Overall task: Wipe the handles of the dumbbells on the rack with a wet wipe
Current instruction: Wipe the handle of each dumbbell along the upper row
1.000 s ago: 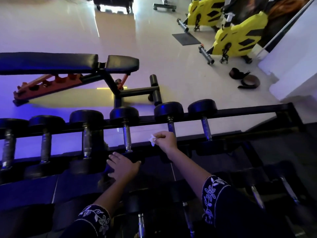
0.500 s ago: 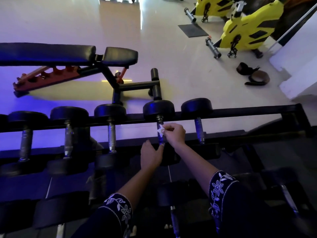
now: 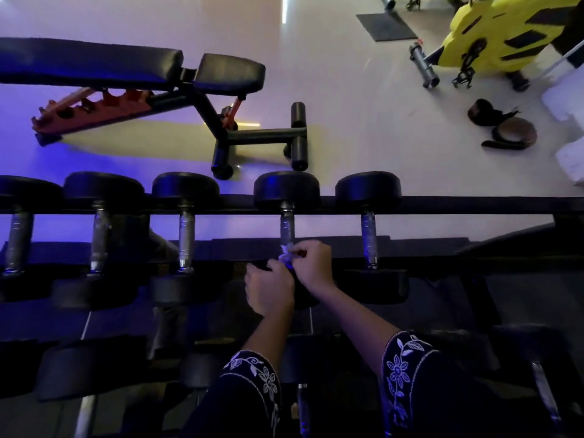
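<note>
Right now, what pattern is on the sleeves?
White floral embroidery on dark sleeves; clearest in the head view.

Crumpled white wet wipe (image 3: 288,254) at near end of one racked dumbbell handle (image 3: 287,227)

Knurled metal handle (image 3: 287,226) — matt rubber heads (image 3: 286,188), glossy floor (image 3: 347,99)

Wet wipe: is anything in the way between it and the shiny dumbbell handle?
Nothing visible. The right hand pinches the wet wipe right at the near end of the handle, with the left hand close beside it.
</note>
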The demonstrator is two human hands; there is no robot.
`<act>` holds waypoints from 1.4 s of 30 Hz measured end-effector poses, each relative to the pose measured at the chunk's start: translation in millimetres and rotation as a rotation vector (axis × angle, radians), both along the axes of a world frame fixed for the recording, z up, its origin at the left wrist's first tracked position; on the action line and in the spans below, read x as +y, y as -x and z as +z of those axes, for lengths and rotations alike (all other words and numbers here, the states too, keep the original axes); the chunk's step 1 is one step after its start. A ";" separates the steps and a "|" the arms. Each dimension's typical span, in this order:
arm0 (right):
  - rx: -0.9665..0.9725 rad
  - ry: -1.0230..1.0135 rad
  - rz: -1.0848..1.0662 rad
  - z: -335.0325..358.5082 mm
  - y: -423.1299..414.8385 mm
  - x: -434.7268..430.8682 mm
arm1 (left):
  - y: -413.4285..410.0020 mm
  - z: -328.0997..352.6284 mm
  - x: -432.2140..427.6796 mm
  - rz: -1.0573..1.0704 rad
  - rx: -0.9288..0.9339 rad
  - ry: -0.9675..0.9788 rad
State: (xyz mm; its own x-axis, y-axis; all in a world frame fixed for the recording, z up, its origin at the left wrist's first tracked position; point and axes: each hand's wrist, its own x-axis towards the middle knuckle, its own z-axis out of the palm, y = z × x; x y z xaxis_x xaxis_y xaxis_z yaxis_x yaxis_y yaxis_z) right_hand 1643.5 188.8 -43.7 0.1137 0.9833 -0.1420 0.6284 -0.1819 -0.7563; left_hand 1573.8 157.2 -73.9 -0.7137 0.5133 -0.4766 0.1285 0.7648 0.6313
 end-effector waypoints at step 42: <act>0.106 -0.070 -0.070 -8.5 -1.0 25.5 | -10.1 0.8 -2.6 0.069 0.076 -0.006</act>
